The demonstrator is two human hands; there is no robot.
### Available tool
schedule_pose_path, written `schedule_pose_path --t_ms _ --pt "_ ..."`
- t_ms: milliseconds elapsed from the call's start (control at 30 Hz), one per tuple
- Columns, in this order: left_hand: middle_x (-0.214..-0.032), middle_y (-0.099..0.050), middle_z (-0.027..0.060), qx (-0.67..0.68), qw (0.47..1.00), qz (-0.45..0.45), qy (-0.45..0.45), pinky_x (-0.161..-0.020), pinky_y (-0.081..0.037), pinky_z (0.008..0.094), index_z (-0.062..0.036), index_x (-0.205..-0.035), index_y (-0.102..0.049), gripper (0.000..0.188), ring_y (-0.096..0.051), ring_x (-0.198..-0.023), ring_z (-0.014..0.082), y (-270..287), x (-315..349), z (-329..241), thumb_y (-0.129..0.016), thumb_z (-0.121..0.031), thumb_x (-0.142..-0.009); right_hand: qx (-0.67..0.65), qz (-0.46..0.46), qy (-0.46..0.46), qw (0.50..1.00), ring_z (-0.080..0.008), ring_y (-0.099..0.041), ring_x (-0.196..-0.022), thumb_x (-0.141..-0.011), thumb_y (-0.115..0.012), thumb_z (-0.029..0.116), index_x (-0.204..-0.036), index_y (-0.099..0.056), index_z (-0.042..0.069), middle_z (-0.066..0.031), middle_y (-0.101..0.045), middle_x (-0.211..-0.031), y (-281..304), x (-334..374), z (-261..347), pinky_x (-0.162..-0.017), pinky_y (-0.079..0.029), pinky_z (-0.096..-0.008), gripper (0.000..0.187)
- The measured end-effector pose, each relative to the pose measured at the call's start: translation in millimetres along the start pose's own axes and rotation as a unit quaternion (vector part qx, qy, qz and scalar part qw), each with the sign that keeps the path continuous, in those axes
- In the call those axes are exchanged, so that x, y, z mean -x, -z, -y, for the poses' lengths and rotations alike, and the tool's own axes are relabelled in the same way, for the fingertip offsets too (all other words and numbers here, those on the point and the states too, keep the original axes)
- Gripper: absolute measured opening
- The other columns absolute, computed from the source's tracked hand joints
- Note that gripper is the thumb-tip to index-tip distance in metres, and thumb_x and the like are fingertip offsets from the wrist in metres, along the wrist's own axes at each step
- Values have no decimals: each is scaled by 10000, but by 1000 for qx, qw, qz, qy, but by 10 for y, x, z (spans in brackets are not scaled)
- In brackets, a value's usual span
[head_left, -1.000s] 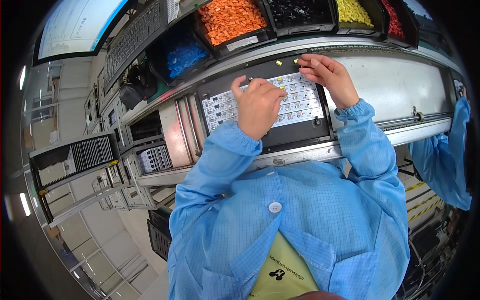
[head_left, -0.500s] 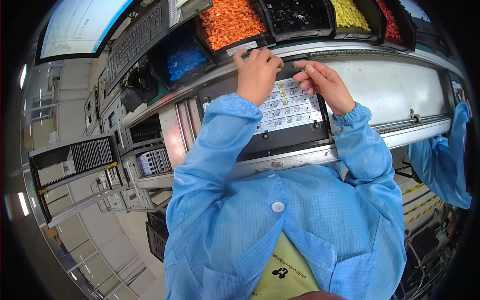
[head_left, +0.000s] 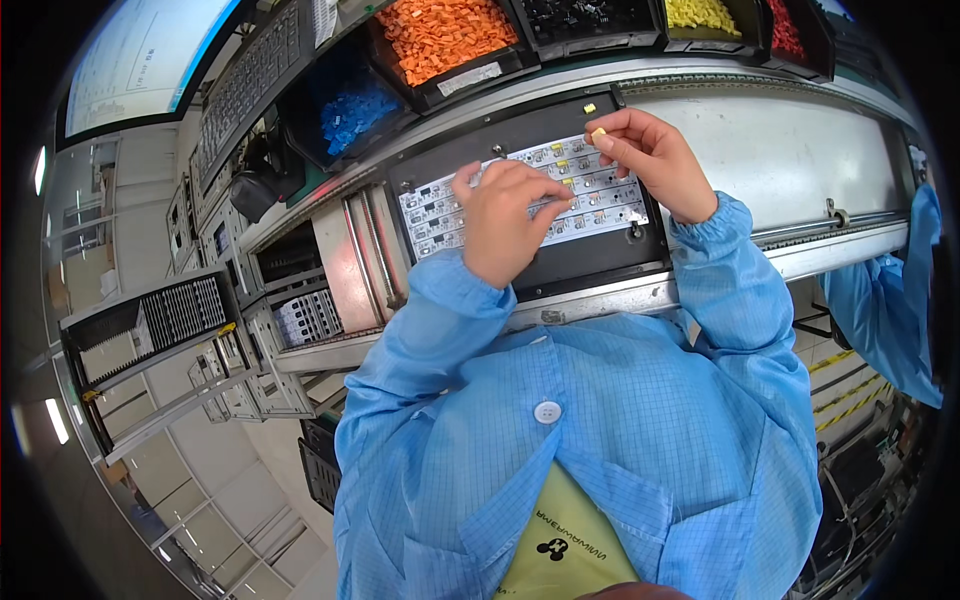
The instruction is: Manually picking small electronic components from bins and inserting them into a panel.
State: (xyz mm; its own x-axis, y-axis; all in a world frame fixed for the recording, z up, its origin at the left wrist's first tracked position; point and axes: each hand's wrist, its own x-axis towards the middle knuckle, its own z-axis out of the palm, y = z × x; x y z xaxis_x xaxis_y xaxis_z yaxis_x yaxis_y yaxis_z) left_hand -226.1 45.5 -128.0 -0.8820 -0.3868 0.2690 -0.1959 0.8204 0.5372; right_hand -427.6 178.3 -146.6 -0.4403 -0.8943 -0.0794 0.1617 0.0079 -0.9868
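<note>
Since half a second ago, the person's left hand [head_left: 508,215] has come down from the far edge of the flat black rectangular plate [head_left: 590,262] to the white circuit-board strips [head_left: 600,217] set in it. In the head view, the left hand is over the middle of the strips, back of the hand up, fingers bent, with only a narrow gap between thumb and forefinger; whether anything is between them cannot be told.

The right hand [head_left: 658,165] is at the plate's far right corner, thumb and fingertips pinched on a small yellow block-shaped piece [head_left: 598,136], just above the strips. A second small yellow piece [head_left: 589,108] lies on the plate's black far border, near the right fingertips. More yellow parts [head_left: 562,164] sit on the strips between the hands.

Beyond the plate stand black open bins of small orange pieces [head_left: 445,40], blue pieces [head_left: 352,120], black pieces [head_left: 580,15], yellow pieces [head_left: 705,15] and red pieces [head_left: 787,40]. Right of the plate is a smooth silver metal surface [head_left: 775,150].
</note>
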Motion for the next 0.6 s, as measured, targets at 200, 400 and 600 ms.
schedule_pose_path --t_ms 200,400,600 --pt "-852 -732 -62 -35 998 -44 -16 -1088 -278 553 -197 -860 -785 34 -651 -977 171 -127 22 -73 -810 -173 -857 8 -1 -30 1000 -51 -670 -817 -948 -815 248 -1013 -703 63 -4 -756 -941 80 -16 -41 -655 -505 -200 226" --pt "-877 -744 -54 -71 995 -42 -51 -1086 -277 521 -197 -863 -787 73 -662 -964 162 -150 15 -64 -826 -144 -831 -5 -40 -38 998 -46 -639 -813 -1021 -727 216 -1163 -717 36 8 -735 -949 9 -3 49 -664 -502 -198 230" --pt "-857 -733 -72 -52 994 -69 -67 -1080 -301 562 -186 -839 -776 83 -652 -955 161 -210 34 -49 -807 -112 -818 59 -48 18 997 -48 -649 -870 -1061 -649 160 -1232 -717 24 -13 -753 -1028 -16 21 -12 -697 -497 -187 229"
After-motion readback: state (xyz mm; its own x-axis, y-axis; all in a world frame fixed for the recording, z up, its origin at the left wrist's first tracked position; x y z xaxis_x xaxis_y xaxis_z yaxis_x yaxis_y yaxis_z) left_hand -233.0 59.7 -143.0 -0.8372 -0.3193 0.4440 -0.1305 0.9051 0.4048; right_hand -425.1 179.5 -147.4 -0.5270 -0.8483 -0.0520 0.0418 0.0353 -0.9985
